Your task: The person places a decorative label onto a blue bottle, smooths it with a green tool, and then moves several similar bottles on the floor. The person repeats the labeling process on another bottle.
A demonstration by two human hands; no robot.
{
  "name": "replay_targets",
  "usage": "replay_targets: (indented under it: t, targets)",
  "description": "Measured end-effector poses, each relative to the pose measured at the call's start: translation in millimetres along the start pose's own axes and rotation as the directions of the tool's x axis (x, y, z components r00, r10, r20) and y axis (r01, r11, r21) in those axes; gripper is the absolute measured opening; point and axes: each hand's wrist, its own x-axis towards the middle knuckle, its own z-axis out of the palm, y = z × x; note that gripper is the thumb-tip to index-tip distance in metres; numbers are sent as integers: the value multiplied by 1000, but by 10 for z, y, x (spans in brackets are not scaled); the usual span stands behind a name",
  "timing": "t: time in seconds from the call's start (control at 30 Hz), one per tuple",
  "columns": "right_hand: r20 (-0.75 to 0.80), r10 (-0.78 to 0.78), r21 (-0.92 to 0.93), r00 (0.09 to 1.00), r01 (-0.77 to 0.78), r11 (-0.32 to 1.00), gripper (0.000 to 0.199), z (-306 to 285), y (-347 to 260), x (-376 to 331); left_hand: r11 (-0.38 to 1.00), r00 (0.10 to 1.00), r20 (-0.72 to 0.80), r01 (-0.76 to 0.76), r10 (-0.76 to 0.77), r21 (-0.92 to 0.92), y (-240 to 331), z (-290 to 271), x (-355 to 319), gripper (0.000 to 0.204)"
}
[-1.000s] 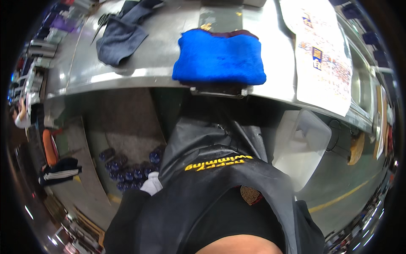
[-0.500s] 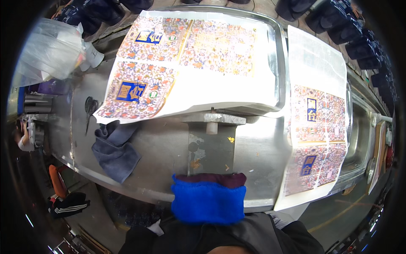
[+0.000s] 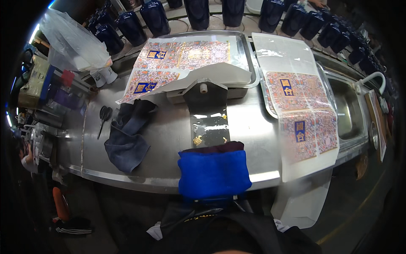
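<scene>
Bench viewed from above, clock dial centred on the blue pad. The blue pad (image 3: 215, 174), a maroon layer (image 3: 222, 147) showing behind, lies across the near edge of the bench (image 3: 169, 135). Only white-covered parts of my left hand (image 3: 154, 231), at seven, and my right hand (image 3: 281, 225), at four, show; I cannot tell how far my fingers are open or whether they grip anything. The left is nearest the pad; the right lies near a translucent bin (image 3: 299, 209). At twelve, a black plate (image 3: 210, 131); at ten, a grey cloth (image 3: 127, 137) and scissors (image 3: 104, 118); at two, a patterned sheet (image 3: 298, 91). Since half a second ago, my view has shifted, bringing more dark jars (image 3: 197, 15) in at twelve; the pad remains at the edge, so no handling is evident.
</scene>
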Motion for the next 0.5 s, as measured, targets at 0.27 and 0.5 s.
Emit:
replay_targets:
  t: [0.27,0.5]
  targets:
    - [-10,8,53,1000,-8,999,31,213,-75,-21,999,999,-22,-36,36,15,123,-177,480,40]
    - [33,128,16,991,-128,992,31,307,-636,264,999,998,58,6,-8,39,836,-61,827,37]
